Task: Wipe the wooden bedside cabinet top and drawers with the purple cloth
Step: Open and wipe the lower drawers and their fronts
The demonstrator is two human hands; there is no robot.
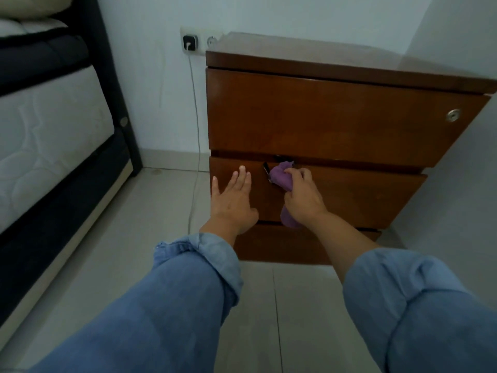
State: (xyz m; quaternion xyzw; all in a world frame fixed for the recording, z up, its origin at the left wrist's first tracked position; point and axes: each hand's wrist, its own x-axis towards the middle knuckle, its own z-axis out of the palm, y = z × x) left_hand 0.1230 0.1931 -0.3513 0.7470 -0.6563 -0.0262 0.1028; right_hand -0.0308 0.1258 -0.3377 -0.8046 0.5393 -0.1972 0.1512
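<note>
- The purple cloth [282, 179], soft and bunched, sits against the middle drawer [349, 192] of the glossy brown wooden cabinet [322, 117], beside a small dark handle [266, 170].
- The right hand [304, 197] curls its grip around the cloth, knuckles up.
- At the cloth's 9 o'clock, the left hand [234, 203] has fingers straight and spread on the drawer front, its grip holding nothing.
- Rolled denim sleeves [204, 265] cover both forearms.
- A round metal lock [453, 114] sits at 2 o'clock; a quilted mattress [48, 146] at 9 o'clock.

A purple cloth [279, 176] against a reddish-brown wooden cabinet [336, 122], blue denim sleeves [188, 292], pale grey floor tiles [134, 211].
</note>
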